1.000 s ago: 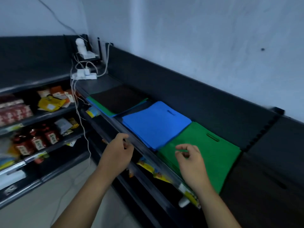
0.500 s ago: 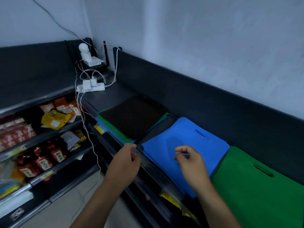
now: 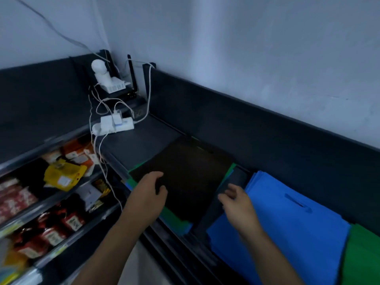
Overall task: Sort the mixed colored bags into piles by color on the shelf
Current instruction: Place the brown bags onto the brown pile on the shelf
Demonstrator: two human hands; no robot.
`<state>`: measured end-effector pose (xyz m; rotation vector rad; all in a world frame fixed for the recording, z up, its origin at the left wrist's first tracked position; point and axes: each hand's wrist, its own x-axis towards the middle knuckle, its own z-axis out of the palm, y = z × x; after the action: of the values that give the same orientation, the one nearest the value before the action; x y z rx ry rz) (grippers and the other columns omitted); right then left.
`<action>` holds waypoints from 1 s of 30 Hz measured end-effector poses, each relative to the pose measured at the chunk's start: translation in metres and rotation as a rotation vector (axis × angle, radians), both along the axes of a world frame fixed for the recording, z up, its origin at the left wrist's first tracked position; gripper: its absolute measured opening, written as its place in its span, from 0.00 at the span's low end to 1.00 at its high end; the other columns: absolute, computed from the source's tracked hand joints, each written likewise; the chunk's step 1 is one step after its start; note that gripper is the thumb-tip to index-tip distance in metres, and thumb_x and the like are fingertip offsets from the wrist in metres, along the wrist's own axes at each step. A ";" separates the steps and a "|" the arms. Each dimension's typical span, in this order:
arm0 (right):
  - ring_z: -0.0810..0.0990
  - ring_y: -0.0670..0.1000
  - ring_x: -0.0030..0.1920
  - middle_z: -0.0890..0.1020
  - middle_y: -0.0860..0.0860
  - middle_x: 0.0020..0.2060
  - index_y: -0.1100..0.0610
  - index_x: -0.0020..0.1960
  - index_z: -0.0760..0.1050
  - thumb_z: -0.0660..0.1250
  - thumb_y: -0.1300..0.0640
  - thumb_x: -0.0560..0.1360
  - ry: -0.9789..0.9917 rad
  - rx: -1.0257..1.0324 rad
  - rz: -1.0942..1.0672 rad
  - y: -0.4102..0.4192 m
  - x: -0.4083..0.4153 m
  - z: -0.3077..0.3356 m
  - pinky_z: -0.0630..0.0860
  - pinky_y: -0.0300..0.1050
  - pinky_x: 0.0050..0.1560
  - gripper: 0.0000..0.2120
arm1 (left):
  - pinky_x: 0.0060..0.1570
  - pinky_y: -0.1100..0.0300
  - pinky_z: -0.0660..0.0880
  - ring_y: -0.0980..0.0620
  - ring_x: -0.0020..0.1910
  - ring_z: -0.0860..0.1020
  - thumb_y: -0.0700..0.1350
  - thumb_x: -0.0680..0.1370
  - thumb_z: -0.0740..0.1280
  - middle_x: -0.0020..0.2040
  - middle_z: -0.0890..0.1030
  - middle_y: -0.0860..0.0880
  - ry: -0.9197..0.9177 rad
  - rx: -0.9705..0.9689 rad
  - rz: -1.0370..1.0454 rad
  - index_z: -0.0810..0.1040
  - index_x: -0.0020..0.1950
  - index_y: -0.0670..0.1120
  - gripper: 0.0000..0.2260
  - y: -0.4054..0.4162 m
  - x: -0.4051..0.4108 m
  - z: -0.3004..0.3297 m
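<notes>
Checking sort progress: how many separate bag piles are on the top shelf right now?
3: mixed stack topped by a black bag under both hands, blue pile right of it, green pile at far right, partly cut off.

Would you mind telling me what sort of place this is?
Probably a small shop: tiered shelves hold packaged snacks behind price-label strips, and flat carrier bags lie stacked by colour on the top shelf.
</notes>
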<state>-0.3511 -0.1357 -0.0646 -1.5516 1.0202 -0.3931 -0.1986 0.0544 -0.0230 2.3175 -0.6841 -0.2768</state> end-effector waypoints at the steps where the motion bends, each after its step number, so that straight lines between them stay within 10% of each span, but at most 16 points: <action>1: 0.81 0.56 0.64 0.79 0.53 0.68 0.55 0.79 0.67 0.70 0.55 0.80 -0.005 0.011 -0.034 -0.002 0.007 -0.001 0.77 0.56 0.68 0.29 | 0.64 0.59 0.72 0.52 0.67 0.74 0.49 0.84 0.63 0.74 0.70 0.52 0.003 0.000 -0.035 0.67 0.78 0.50 0.21 -0.006 0.015 -0.002; 5: 0.83 0.55 0.58 0.82 0.50 0.54 0.59 0.77 0.67 0.70 0.57 0.80 -0.042 0.092 -0.239 -0.006 0.043 -0.007 0.78 0.63 0.69 0.28 | 0.79 0.49 0.57 0.47 0.80 0.59 0.56 0.85 0.58 0.82 0.59 0.47 -0.001 0.142 -0.186 0.56 0.83 0.47 0.29 -0.029 0.081 -0.021; 8: 0.85 0.55 0.45 0.82 0.51 0.41 0.61 0.57 0.78 0.69 0.61 0.79 -0.024 0.110 -0.356 -0.004 0.060 -0.007 0.84 0.64 0.55 0.07 | 0.80 0.49 0.56 0.45 0.81 0.56 0.60 0.85 0.55 0.84 0.55 0.47 0.025 0.262 -0.386 0.51 0.84 0.47 0.32 -0.034 0.096 -0.033; 12: 0.87 0.55 0.44 0.88 0.54 0.44 0.59 0.52 0.84 0.74 0.58 0.78 0.042 0.006 -0.481 -0.006 0.071 -0.006 0.79 0.45 0.38 0.05 | 0.71 0.54 0.71 0.54 0.74 0.69 0.63 0.83 0.58 0.81 0.59 0.57 0.067 0.098 -0.537 0.55 0.82 0.56 0.30 -0.043 0.119 -0.037; 18: 0.87 0.58 0.39 0.87 0.58 0.39 0.61 0.46 0.84 0.75 0.59 0.77 0.164 -0.063 -0.567 -0.001 0.071 -0.007 0.80 0.46 0.35 0.05 | 0.73 0.48 0.69 0.44 0.80 0.61 0.59 0.84 0.57 0.84 0.49 0.49 -0.017 0.235 -0.501 0.51 0.83 0.51 0.31 -0.060 0.157 -0.035; 24: 0.86 0.55 0.41 0.86 0.55 0.41 0.58 0.49 0.81 0.75 0.61 0.76 0.255 -0.139 -0.578 0.010 0.075 -0.005 0.77 0.44 0.36 0.04 | 0.49 0.62 0.73 0.52 0.67 0.76 0.58 0.84 0.58 0.84 0.49 0.54 0.059 0.183 -0.574 0.57 0.81 0.54 0.27 -0.065 0.149 -0.029; 30: 0.86 0.57 0.38 0.87 0.58 0.38 0.61 0.47 0.82 0.75 0.61 0.75 0.266 -0.161 -0.634 0.015 0.073 -0.001 0.78 0.45 0.33 0.04 | 0.47 0.63 0.75 0.53 0.65 0.76 0.56 0.84 0.60 0.84 0.49 0.54 0.064 0.207 -0.589 0.60 0.79 0.54 0.24 -0.062 0.152 -0.036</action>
<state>-0.2782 -0.1206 -0.0657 -1.4153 1.7297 -0.7301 -0.0469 -0.0078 -0.0586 2.2317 -1.3516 -0.7122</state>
